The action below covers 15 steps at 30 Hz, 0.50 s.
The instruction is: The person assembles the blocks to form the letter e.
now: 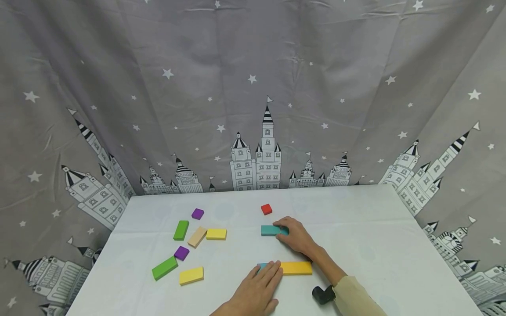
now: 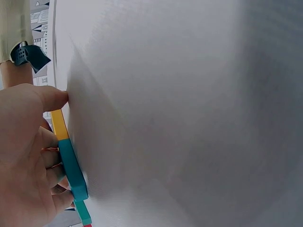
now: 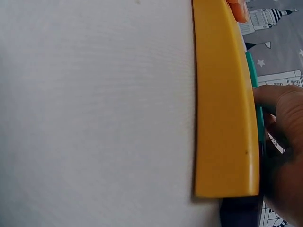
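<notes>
In the head view my left hand [image 1: 272, 267] lies flat with straight fingers on a teal block [image 1: 262, 266] that butts against the end of a long yellow block [image 1: 296, 267]. The left wrist view shows that hand [image 2: 28, 156] beside the same teal block [image 2: 73, 165] and yellow block [image 2: 59, 124]. Farther back, my right hand [image 1: 282, 229] holds one end of a second teal block [image 1: 270, 230] with curled fingertips. The right wrist view shows the yellow block [image 3: 227, 109] up close, a teal edge [image 3: 252, 75] behind it, and my fingers [image 3: 284, 137] against that edge.
A red cube [image 1: 266, 209] sits just behind the right hand. On the left lie two purple cubes [image 1: 197, 213] [image 1: 181, 253], two green blocks [image 1: 181, 230] [image 1: 164, 268], a tan block [image 1: 197, 236] and two yellow blocks [image 1: 216, 234] [image 1: 191, 275]. A star-and-castle curtain backs the white table [image 1: 375, 245].
</notes>
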Tool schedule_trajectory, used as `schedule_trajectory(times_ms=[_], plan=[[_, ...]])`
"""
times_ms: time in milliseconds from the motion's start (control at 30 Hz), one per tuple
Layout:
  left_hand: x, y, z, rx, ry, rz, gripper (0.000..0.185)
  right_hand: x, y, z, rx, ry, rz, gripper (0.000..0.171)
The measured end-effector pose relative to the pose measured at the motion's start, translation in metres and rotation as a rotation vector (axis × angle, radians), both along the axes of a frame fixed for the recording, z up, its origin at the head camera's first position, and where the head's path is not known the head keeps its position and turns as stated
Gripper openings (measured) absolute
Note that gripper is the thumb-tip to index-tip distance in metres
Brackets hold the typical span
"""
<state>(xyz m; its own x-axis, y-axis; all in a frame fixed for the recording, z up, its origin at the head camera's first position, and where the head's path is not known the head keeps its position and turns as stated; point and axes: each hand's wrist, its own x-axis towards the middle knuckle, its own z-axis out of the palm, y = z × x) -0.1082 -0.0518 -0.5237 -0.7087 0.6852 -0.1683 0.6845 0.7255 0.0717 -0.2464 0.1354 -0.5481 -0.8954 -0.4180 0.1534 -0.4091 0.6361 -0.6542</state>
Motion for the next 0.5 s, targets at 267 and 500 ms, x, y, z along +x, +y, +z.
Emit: schedule_trajectory(times_ms=[267,500], plan=[[0.0006,-0.0007,0.0006,-0.004,0.011,-0.005,0.066,-0.0012,-0.0006,-0.0007,-0.002,-0.006,0.002,0.036],[0.0011,-0.0008,-0.0006,-0.003,0.026,-0.009,0.066,-0.0007,-0.0012,-0.0006,-0.003,-0.009,0.003,0.038]])
